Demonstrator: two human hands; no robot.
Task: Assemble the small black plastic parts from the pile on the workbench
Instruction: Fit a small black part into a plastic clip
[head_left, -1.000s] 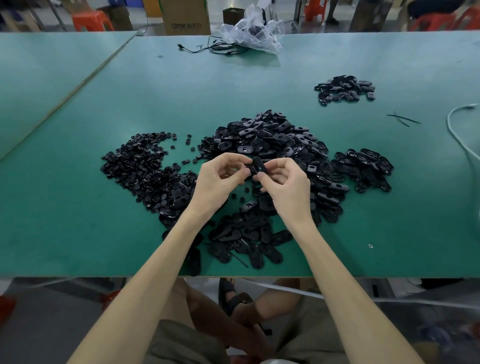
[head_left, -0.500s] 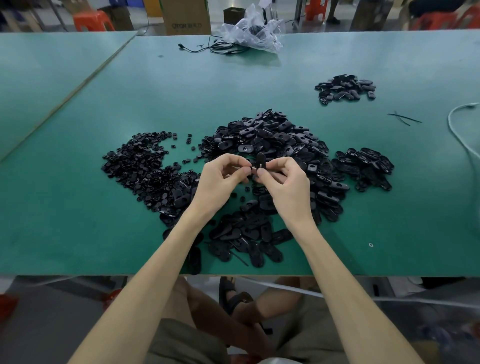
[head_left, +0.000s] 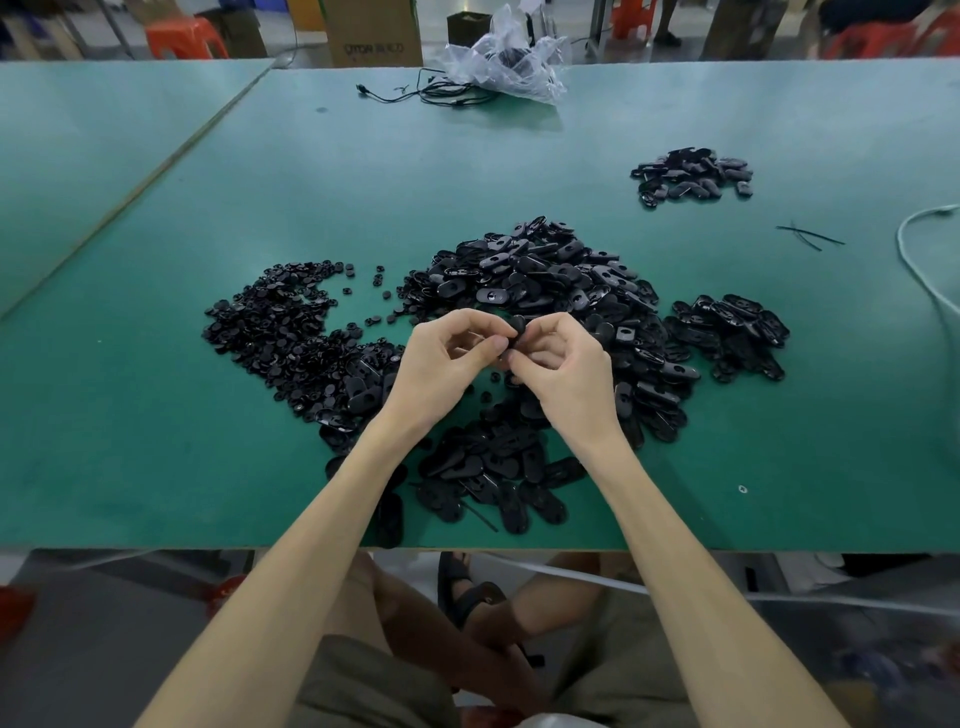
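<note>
Pinching one small black part (head_left: 514, 332) between them, the left hand (head_left: 447, 364) and right hand (head_left: 558, 369) meet fingertip to fingertip above the pile (head_left: 545, 291), which lies just beyond, nearer the right.

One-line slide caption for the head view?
Left hand and right hand pinch a small black part above the pile on the green workbench.

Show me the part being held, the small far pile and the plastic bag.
held black part (head_left: 518, 327): head view, its exposed top edge.
small far pile (head_left: 693, 176): head view, middle of the heap.
plastic bag (head_left: 511, 57): head view, crumpled middle.
</note>
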